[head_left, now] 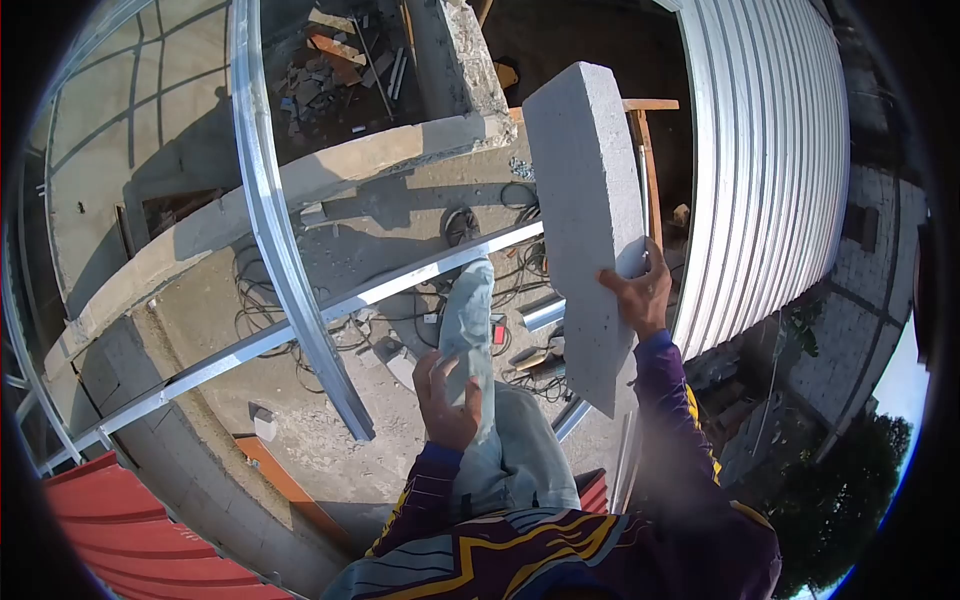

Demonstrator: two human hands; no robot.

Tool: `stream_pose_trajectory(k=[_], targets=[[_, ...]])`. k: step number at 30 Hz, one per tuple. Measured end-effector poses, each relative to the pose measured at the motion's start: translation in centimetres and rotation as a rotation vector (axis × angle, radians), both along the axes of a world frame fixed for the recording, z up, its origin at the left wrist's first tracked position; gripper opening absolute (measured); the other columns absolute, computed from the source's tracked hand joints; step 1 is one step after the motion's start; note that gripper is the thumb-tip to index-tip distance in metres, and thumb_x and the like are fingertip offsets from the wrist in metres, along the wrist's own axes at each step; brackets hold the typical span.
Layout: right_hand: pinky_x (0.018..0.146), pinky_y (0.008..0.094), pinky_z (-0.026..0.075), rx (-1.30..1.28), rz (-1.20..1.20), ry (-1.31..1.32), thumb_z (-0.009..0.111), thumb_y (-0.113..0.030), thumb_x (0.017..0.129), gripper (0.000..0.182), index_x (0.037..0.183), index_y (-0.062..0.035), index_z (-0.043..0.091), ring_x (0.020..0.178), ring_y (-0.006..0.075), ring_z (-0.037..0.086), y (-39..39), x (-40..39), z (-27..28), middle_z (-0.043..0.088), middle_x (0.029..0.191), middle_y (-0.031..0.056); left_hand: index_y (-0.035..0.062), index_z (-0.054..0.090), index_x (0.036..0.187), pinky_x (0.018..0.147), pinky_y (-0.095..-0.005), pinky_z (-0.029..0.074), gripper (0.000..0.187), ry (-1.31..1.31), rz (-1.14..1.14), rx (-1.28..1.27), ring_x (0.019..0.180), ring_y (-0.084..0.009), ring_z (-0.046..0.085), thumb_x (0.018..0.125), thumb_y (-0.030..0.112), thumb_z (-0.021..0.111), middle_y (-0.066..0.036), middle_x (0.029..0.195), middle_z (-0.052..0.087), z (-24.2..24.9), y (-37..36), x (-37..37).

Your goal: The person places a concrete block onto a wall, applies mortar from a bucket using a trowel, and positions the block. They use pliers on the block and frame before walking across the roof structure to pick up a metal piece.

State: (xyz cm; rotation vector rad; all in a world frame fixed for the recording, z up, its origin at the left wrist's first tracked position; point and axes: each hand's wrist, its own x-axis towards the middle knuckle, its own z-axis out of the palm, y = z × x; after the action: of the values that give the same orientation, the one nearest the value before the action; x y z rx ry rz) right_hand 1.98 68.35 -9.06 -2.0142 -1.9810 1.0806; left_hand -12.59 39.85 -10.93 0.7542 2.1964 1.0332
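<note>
A long, pale grey lightweight concrete block (578, 200) stands tilted in front of me, to the right of my legs. My right hand (643, 290) grips its right edge, with the thumb on the broad face and the fingers round the narrow side. My left hand (447, 402) hovers over my jeans with its fingers loosely curled and apart, holding nothing. Beyond that hand a metal channel beam (400, 273) crosses in front of my leg. What supports the block's lower end is hidden from me.
An upright metal stud (262, 200) meets the beam on the left. Corrugated metal sheeting (765, 170) rises at the right, beside an open drop. Cables (262, 290), rubble and a power tool (540, 366) lie on the concrete floor below. A broken wall (330, 165) curves behind.
</note>
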Motion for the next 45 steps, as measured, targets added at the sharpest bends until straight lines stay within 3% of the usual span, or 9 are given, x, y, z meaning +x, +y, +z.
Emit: stream_pose_trajectory(k=[8,12,14,16,19,25,34,36,45], targets=[[0.085,0.0339,0.049,0.154,0.120,0.079,0.079,-0.031,0.055,0.089,0.125,0.0115,0.044,0.092,0.0307,0.064,15.0,-17.2,-9.3,0.064,0.100,0.0232,-0.0012,0.052,0.111,0.095,-0.0423,0.039,0.040,-0.015,0.285,-0.089,0.107,-0.0354,0.051,0.077,0.012,0.069,-0.020,0.111,0.052,-8.7,11.1,-9.7],[0.086,0.0350,0.048,0.262,0.131,0.059,0.078,-0.030,0.056,0.087,0.124,0.0107,0.044,0.091,0.0314,0.064,18.0,-21.7,-12.0,0.063,0.099,0.0227,0.0010,0.050,0.121,0.092,-0.0372,0.042,0.053,-0.816,0.581,-0.049,0.107,-0.0236,0.055,0.081,0.030,0.070,-0.014,0.113,0.058,-17.4,16.8,-9.4],[0.086,0.0352,0.048,0.265,0.132,0.048,0.078,-0.030,0.056,0.087,0.124,0.0105,0.044,0.092,0.0316,0.063,18.6,-22.9,-12.7,0.063,0.099,0.0228,0.0026,0.037,0.136,0.100,-0.0413,0.037,0.077,-1.363,0.612,-0.096,0.118,-0.0347,0.047,0.078,0.043,0.069,-0.021,0.132,0.046,-18.8,20.7,-7.9],[0.087,0.0354,0.047,0.230,0.139,0.167,0.079,-0.030,0.056,0.087,0.124,0.0103,0.043,0.093,0.0315,0.062,18.4,-23.4,-13.1,0.061,0.102,0.0234,0.0051,0.027,0.142,0.101,-0.0505,0.034,0.085,-1.573,0.733,-0.231,0.119,-0.0458,0.042,0.079,0.045,0.067,-0.027,0.139,0.033,-19.7,24.4,-5.7],[0.085,0.0355,0.048,0.244,0.143,0.086,0.079,-0.031,0.056,0.087,0.124,0.0105,0.043,0.090,0.0307,0.062,18.5,-23.7,-14.4,0.061,0.100,0.0222,0.0055,0.046,0.126,0.092,-0.0485,0.041,0.063,-1.766,0.921,0.074,0.108,-0.0308,0.051,0.079,0.039,0.072,-0.012,0.120,0.051,-20.0,27.1,-2.5],[0.084,0.0366,0.049,0.212,0.165,0.054,0.078,-0.032,0.055,0.088,0.124,0.0099,0.043,0.087,0.0306,0.064,18.9,-24.7,-16.2,0.064,0.094,0.0202,0.0072,0.053,0.116,0.087,-0.0407,0.044,0.045,-1.808,1.064,0.049,0.098,-0.0220,0.053,0.080,0.024,0.074,-0.005,0.105,0.055,-22.9,28.1,-1.7],[0.084,0.0364,0.050,0.247,0.177,-0.034,0.076,-0.029,0.054,0.087,0.125,0.0079,0.042,0.086,0.0335,0.065,18.9,-26.7,-18.3,0.065,0.094,0.0212,0.0049,0.053,0.120,0.086,-0.0371,0.043,0.046,-1.779,0.954,0.071,0.096,-0.0190,0.056,0.085,0.030,0.068,-0.006,0.106,0.059,-25.2,28.7,-3.1],[0.084,0.0368,0.050,0.256,0.177,-0.048,0.076,-0.028,0.055,0.086,0.125,0.0071,0.041,0.086,0.0336,0.066,18.6,-27.1,-18.4,0.065,0.094,0.0215,0.0079,0.058,0.109,0.079,-0.0335,0.042,0.030,-1.830,0.934,0.062,0.094,-0.0164,0.053,0.087,0.028,0.065,-0.004,0.101,0.058,-25.5,28.6,-3.6],[0.082,0.0377,0.051,0.220,0.174,-0.099,0.076,-0.028,0.056,0.084,0.124,0.0049,0.040,0.086,0.0340,0.066,18.2,-27.9,-18.0,0.065,0.094,0.0214,0.0076,0.058,0.106,0.076,-0.0312,0.039,0.034,-1.769,0.946,0.052,0.086,-0.0147,0.051,0.086,0.033,0.067,-0.001,0.093,0.058,-24.8,28.2,-3.6]])
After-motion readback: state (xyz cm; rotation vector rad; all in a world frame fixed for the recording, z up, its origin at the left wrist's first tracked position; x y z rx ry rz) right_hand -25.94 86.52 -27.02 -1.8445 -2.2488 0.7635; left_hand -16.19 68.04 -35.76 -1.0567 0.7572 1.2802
